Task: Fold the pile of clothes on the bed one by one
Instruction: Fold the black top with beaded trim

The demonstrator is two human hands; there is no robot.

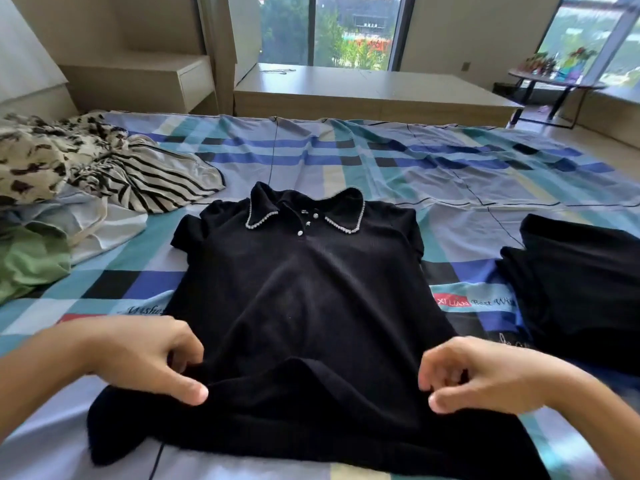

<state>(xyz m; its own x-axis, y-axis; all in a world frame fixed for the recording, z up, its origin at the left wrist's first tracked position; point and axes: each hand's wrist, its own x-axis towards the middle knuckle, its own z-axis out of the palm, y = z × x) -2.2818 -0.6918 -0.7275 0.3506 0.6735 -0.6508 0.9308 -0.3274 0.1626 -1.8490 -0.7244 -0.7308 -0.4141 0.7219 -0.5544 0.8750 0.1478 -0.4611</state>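
A black short-sleeved dress (304,292) with a pearl-trimmed collar lies face up on the plaid bed sheet (433,174), collar away from me. My left hand (145,355) pinches the fabric at the dress's left side near the waist. My right hand (474,375) pinches the fabric at its right side. The lower part bunches up between and below my hands. A pile of unfolded clothes (69,181) lies at the left: a cream black-patterned piece, a striped one, a white one and a green one.
A dark garment (575,292) lies flat on the bed at the right. Beyond the bed are a low wooden platform (374,88), a bedside cabinet (145,77), windows and a small round table (554,81) at the far right.
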